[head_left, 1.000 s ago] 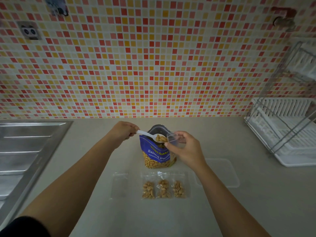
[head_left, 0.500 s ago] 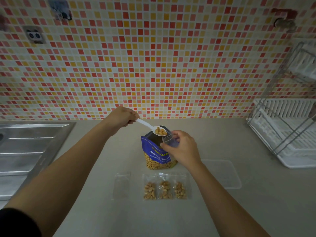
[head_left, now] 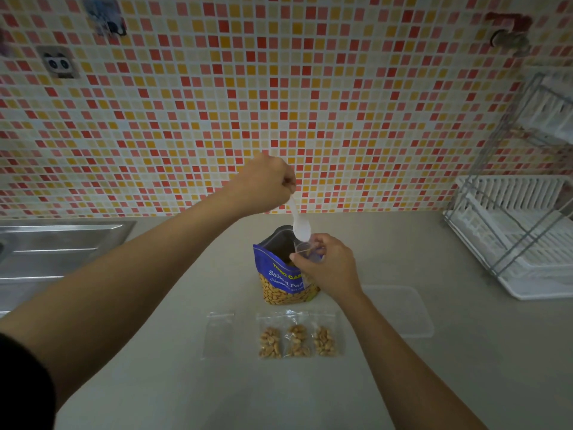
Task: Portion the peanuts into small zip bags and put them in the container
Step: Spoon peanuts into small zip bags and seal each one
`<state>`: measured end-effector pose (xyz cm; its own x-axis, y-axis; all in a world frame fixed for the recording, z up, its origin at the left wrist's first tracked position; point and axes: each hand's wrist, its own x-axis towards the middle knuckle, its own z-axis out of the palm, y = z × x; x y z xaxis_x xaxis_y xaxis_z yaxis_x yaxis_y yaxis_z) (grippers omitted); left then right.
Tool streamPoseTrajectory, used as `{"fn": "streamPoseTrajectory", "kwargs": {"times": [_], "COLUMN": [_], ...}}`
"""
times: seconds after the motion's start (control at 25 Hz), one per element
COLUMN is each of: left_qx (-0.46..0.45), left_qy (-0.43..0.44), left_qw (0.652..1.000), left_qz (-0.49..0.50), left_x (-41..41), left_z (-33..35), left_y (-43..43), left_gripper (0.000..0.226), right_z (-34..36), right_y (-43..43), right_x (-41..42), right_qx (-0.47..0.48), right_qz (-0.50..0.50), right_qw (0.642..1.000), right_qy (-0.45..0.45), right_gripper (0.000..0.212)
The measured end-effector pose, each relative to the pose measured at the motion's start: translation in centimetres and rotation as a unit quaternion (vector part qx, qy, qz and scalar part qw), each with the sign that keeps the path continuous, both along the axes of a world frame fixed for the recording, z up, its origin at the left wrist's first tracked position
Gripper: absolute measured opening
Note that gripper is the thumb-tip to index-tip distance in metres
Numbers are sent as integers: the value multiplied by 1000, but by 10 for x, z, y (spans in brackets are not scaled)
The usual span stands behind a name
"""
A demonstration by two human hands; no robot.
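Small zip bag [head_left: 305,248] mostly hidden in right hand [head_left: 330,268]; spoon [head_left: 300,226] handle end inside left hand [head_left: 263,184]; dish rack [head_left: 521,237] cut off right.

Two bare arms fill the lower half of the frame, ending in the left hand [head_left: 263,181] and the right hand [head_left: 331,268]. A black sleeve [head_left: 21,383] covers the left upper arm in the lower left corner. The right arm is uncovered down to the frame's bottom edge.

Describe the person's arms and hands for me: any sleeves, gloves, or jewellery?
Left hand and right hand are bare: no gloves, rings or watch visible. Forearms uncovered. A black sleeve covers the left upper arm at the frame's edge; no sleeve shows on the right.
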<state>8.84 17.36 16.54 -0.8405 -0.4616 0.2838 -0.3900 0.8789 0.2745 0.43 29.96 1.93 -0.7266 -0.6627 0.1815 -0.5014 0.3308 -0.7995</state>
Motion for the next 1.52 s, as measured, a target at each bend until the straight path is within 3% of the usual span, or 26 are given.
{"fn": "streamPoseTrajectory", "kwargs": {"times": [0.16,0.28,0.44,0.48,0.56,0.64,0.68,0.84,0.92,1.04,1.2,1.36,1.52], "left_qx": [18,45,86,89,69,90,121,261,326,442,650,687,729], "left_qy": [4,-53,-139,-122,-3,132,160,138,163,208,203,160,89], "left_qw": [998,996,986,987,993,985,979,955,929,870,732,708,671], "left_qz": [66,54,43,61,100,70,39,40,67,64,36,23,101], "left_x": [10,14,12,14,23,32,35,28,20,18,36,55,73], "left_z": [-10,-51,-99,-104,-108,-109,-111,-130,-134,-142,-158,-190,-233], "left_y": [-24,-30,-26,-24,-12,14,31,78,83,89,111,133,157], "left_gripper": [26,25,25,26,28,25,25,52,52,28,12,14,14], "right_z": [-1,2,13,16,21,27,30,38,38,34,14,-26,-81], "right_y": [7,15,23,24,25,25,24,24,28,37,60,79,100], "right_x": [-6,-12,-20,-22,-23,-23,-23,-18,-16,-16,-17,-10,4], "right_qx": [-27,-73,-97,-103,-114,-123,-127,-131,-126,-102,-100,-59,26], "right_qz": [-7,-38,-68,-69,-65,-62,-63,-47,-43,-22,41,32,25], "right_qw": [997,985,980,979,978,977,977,973,974,974,950,940,939], "right_qy": [-77,-154,-162,-162,-163,-160,-161,-182,-184,-202,-293,-334,-343], "right_gripper": [47,43,38,37,36,36,37,42,45,42,9,7,7]}}
